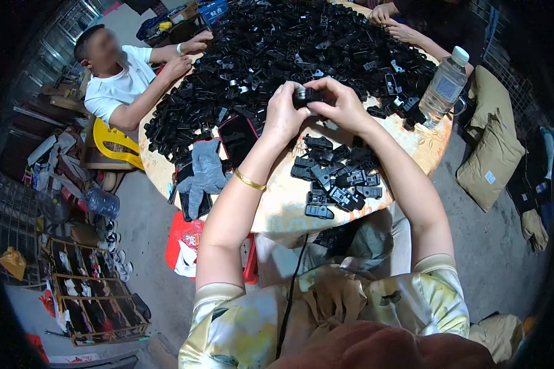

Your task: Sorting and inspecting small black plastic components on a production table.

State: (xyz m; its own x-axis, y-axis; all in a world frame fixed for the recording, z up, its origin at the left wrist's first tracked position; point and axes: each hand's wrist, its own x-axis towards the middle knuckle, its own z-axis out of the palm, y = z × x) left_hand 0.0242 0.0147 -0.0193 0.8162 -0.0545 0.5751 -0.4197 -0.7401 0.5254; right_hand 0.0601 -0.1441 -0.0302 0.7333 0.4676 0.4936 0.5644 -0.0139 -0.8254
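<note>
Between my two hands is a small black plastic part, partly hidden by the fingers, with a shiny metal bit at its left end. My left hand grips it from the left, and my right hand pinches its right side. Just beyond them rises a big heap of black plastic parts covering most of the round table. Nearer to me, between my forearms, lies a smaller pile of similar black pieces. A grey glove and a dark phone-like slab with a red edge rest left of my left forearm.
A clear bottle stands at the table's right edge. At the far left sits a person in a white shirt; another person's hands are at the far right. Full sacks, a red stool and a shoe rack stand around.
</note>
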